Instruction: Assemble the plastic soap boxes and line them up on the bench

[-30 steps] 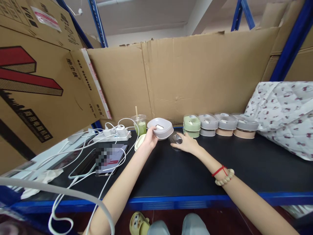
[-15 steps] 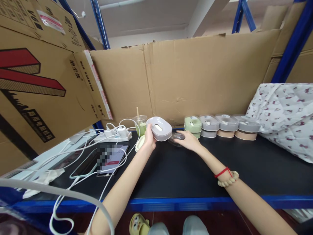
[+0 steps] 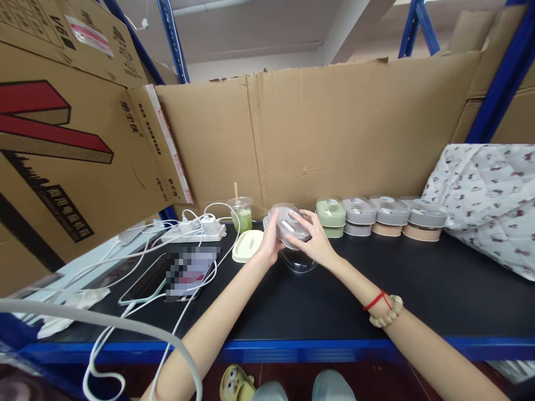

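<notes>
My left hand [image 3: 271, 242] is closed around the left side of a grey rounded piece with a slot in its top, partly hidden by my fingers. My right hand [image 3: 314, 240] grips a clear plastic cover [image 3: 288, 218] that now lies over the grey piece, fingers spread on its top and right side. Just below them, another clear cover [image 3: 298, 262] rests on the black tabletop. Left of my left hand lies a cream lid [image 3: 247, 247].
Several rounded boxes with clear covers stand at the back right, from a green box [image 3: 331, 216] to a peach-based box [image 3: 421, 229]. Beyond them is a patterned white bag [image 3: 489, 206]. A drink cup [image 3: 242, 217], power strip [image 3: 194, 234], tangled cables and phones [image 3: 194, 273] occupy the left.
My right hand has lifted a clear cover from the table onto the grey piece. My left hand has moved right with the grey piece, uncovering the cream lid.
</notes>
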The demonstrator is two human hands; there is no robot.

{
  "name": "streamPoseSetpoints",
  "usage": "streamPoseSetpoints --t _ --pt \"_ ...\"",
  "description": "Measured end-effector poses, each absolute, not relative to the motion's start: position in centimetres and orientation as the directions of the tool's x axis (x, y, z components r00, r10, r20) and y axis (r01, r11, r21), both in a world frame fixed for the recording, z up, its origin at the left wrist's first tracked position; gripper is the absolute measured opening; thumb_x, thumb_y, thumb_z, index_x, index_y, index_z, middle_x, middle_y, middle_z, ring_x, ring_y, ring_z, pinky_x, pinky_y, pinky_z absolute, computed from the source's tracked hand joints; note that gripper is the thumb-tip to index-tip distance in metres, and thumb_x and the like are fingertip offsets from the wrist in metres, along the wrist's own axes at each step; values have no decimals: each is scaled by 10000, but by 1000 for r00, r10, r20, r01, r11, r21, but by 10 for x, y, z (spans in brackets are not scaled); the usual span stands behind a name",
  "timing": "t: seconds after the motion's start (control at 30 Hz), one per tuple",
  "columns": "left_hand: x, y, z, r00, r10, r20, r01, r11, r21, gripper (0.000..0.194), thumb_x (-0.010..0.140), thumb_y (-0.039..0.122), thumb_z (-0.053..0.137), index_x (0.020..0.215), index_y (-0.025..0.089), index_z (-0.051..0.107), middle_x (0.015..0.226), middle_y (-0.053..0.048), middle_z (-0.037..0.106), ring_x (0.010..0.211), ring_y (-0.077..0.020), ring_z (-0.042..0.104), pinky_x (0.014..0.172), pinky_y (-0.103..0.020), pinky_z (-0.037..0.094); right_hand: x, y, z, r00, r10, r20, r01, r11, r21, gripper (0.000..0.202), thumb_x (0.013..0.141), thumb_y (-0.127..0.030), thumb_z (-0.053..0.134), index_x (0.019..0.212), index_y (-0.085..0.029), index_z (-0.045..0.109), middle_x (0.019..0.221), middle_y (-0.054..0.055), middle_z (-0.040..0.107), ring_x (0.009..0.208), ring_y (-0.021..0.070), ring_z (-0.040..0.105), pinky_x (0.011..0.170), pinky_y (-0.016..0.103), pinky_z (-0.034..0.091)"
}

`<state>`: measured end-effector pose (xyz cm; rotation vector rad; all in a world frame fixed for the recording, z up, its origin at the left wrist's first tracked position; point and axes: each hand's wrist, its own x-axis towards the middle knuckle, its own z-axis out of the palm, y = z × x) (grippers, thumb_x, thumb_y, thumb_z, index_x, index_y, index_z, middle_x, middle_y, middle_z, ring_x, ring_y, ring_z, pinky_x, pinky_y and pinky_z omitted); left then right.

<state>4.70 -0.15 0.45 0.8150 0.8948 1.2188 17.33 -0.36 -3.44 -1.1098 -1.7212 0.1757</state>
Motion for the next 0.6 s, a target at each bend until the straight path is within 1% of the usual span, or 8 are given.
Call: streamPoseSetpoints --t 0.07,0.13,0.23,0.3,0.37,0.43,0.5,0.6 --pt "48 -3 3 116 985 -124 -413 162 896 235 792 385 576 874 175 643 881 -61 692 715 -161 645 522 -216 470 174 -4 -35 -64 739 671 578 575 -579 575 685 -494 676 1221 -302 597 1269 86 448 1262 291 428 1080 470 337" --pt "47 -2 2 78 990 -114 -407 136 903 247 755 361 605 917 177 632 898 -58 688 736 -167 646 533 -221 469 174 -3 -34 -70 749 659 539 584 -607 549 693 -514 665 1199 -308 608 1281 77 441 1282 285 409 1092 462 321" --pt "45 1 1 35 997 -63 -395 71 916 311 708 345 616 971 181 609 956 -62 682 814 -190 646 558 -230 470 173 -1 -32 20 784 621 412 559 -719 592 724 -572 607 1249 -304 552 1319 72 442 1295 263 403 1093 445 323" --pt "43 2 1 32 999 28 -360 -14 933 332 661 320 639 964 192 600 985 -51 675 874 -206 637 591 -237 473 172 0 -30 117 824 554 268 511 -817 700 720 -617 576 1317 -268 465 1359 92 443 1288 260 416 1078 443 346" --pt "42 1 2 79 985 153 -300 -123 946 348 606 298 685 929 202 602 976 -34 672 928 -218 621 671 -254 482 171 0 -26 158 862 481 121 466 -876 773 680 -645 591 1311 -224 444 1354 115 479 1263 267 450 1061 442 367" --pt "43 0 3 93 958 271 -257 -240 936 370 559 296 732 891 203 599 944 -25 665 961 -219 605 773 -276 473 169 -1 -23 145 875 461 38 461 -887 763 619 -634 650 1231 -205 496 1294 120 547 1221 274 495 1047 436 384" --pt "46 -2 2 27 927 374 -242 -357 902 375 554 322 747 870 204 583 919 -20 652 959 -204 596 833 -285 451 168 -4 -20 130 860 494 12 496 -868 725 567 -592 712 1156 -209 532 1237 108 595 1185 271 528 1034 428 398" --pt "48 -4 1 -47 874 483 -223 -481 848 340 579 364 725 829 208 557 864 -6 637 889 -178 599 819 -280 446 168 -7 -17 142 833 535 4 540 -842 683 539 -560 745 1098 -222 547 1170 88 632 1133 257 562 1001 417 428"
